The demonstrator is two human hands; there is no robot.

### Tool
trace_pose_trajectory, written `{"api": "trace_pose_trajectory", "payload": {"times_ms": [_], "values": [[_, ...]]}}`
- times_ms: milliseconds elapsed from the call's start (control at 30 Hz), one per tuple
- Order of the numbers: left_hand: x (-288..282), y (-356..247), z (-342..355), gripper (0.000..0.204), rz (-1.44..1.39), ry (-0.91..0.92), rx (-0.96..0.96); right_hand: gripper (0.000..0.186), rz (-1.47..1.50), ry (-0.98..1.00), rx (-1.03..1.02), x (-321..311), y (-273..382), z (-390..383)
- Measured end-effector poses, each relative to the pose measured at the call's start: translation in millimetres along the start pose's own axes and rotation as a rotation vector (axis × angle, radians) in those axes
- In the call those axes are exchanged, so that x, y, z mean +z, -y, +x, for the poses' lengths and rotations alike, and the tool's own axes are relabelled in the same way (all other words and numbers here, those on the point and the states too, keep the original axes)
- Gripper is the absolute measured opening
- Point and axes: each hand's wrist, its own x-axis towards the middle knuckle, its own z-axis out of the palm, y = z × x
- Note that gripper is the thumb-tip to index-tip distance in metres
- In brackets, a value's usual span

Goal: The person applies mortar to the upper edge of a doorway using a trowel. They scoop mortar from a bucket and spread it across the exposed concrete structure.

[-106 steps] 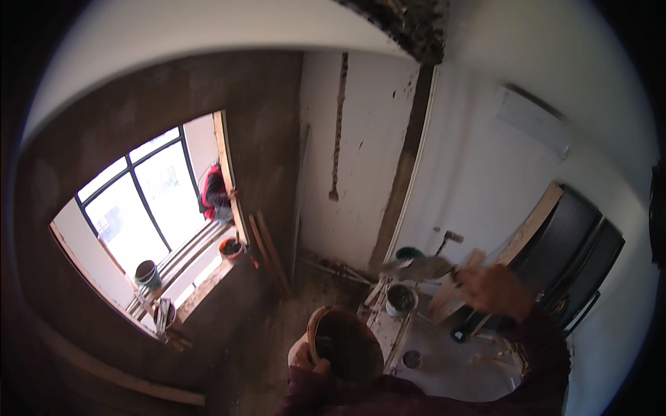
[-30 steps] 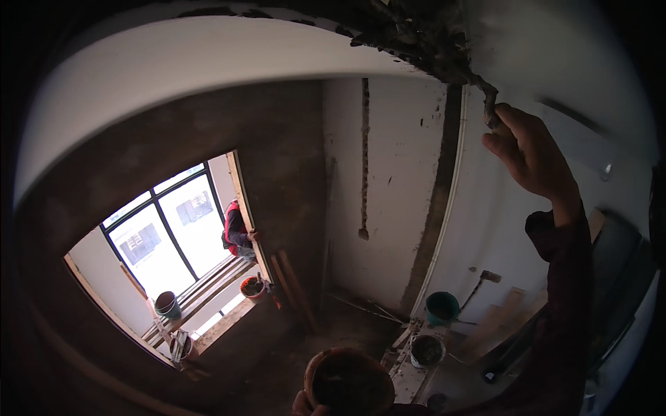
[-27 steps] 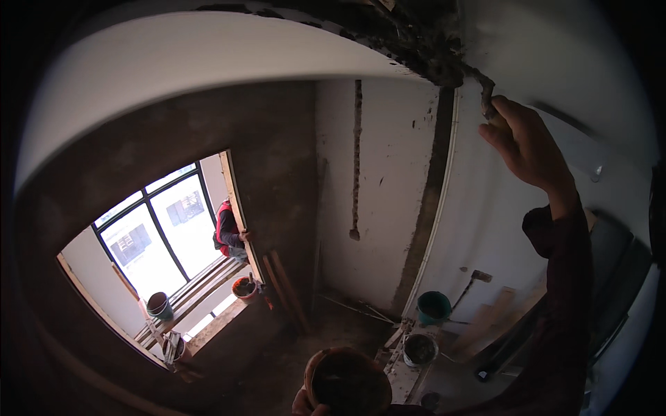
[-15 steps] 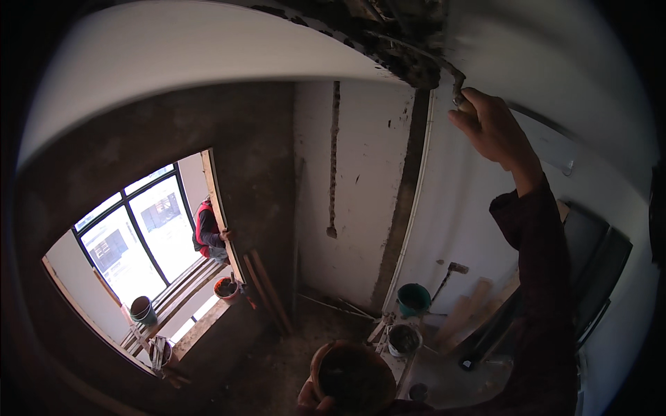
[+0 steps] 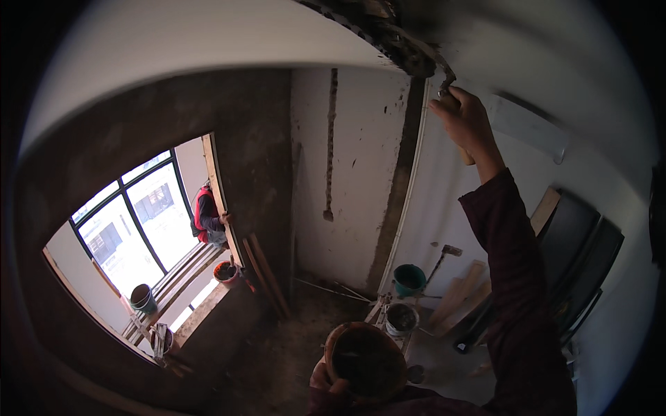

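Raised toward the ceiling at the upper right, my right hand [image 5: 469,126] is closed around the wooden handle of a trowel [image 5: 449,102]. Its bent metal neck reaches up to a dark, rough strip [image 5: 406,48] between the white surfaces overhead; the blade is hard to make out against it. Low in the middle, my left hand [image 5: 326,380] grips the rim of a round, brownish bowl [image 5: 330,347], thumb over the edge. Dark material, probably mortar, lies in the bowl, though shadow blurs it.
Below stand a green bucket [image 5: 409,279] and a white bucket [image 5: 402,319]. Boards [image 5: 454,298] and dark panels [image 5: 569,243] lean on the right. Through the window opening at left, a person [image 5: 208,218] in a red vest is near several buckets. A white pipe [image 5: 406,208] runs up the wall.
The trowel hand has shifted a little left, and the handle's lower end now shows beneath it. The bowl sits slightly higher and further right in view. The whole view has tilted slightly.
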Motion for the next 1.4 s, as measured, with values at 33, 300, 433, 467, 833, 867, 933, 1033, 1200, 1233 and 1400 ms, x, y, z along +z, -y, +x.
{"api": "trace_pose_trajectory", "payload": {"times_ms": [33,300,433,467,833,867,933,1033,1200,1233,1400], "values": [[10,-26,-6,0.034,-0.013,-0.012,-0.042,0.057,0.022,-0.013,0.008,1,-1,-3],[1,-39,-19,0.036,0.152,-0.147,-0.058,0.049,0.054,-0.121,-0.077,20,-15,-49],[-1,-40,-17,0.036,0.166,-0.152,-0.027,0.05,0.018,-0.12,-0.166,24,-24,-50],[3,-43,-17,0.036,0.099,-0.146,-0.015,0.05,-0.019,-0.136,-0.2,22,-21,-41],[-7,-26,-10,0.033,0.276,-0.081,-0.003,0.051,0.147,-0.175,-0.047,57,-8,-41],[-13,-17,-10,0.033,0.351,-0.079,0.011,0.048,0.178,-0.161,-0.036,57,-5,-49],[5,-38,-15,0.032,0.148,-0.148,-0.036,0.044,0.196,-0.151,-0.043,60,-2,-63],[10,-50,-19,0.03,0.14,-0.171,-0.051,0.042,0.135,-0.139,-0.107,53,-12,-64],[4,-29,-16,0.03,0.189,-0.164,0.007,0.053,-0.029,-0.19,-0.243,55,-30,-19],[10,-25,-17,0.031,0.101,-0.187,0.038,0.059,-0.021,-0.113,-0.181,50,-20,-12],[1,-30,-14,0.032,0.287,-0.164,0.004,0.054,0.037,-0.206,-0.104,48,-24,-12]]}}
